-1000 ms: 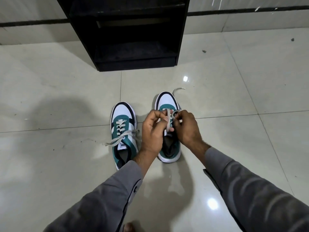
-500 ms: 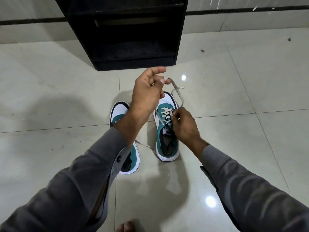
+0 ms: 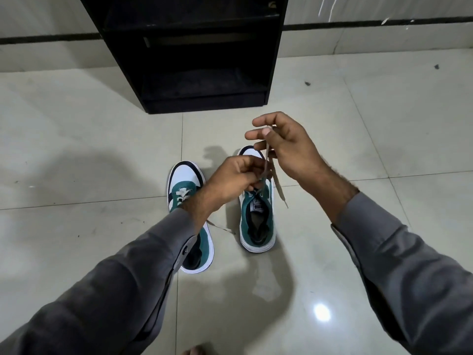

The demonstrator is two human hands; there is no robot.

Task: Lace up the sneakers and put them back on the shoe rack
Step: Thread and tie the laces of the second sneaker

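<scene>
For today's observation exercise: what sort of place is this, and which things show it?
Probably a home entryway or hall: a glossy tiled floor, a black shoe rack against the wall, and two sneakers on the floor.

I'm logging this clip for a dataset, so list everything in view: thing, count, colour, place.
Low-top lace-up sneakers: 2, teal, white and black, side by side on the floor below the hands.
Flat shoelace: 1 being pulled, grey-beige, rising from the right-hand sneaker.
Open shoe rack: 1, black, against the wall beyond the sneakers.
Glossy floor tiles: pale cream, throughout.
Left hand: grey sleeve, pinches the lace at the eyelets.
Right hand: grey sleeve, pinches the lace higher up.
</scene>
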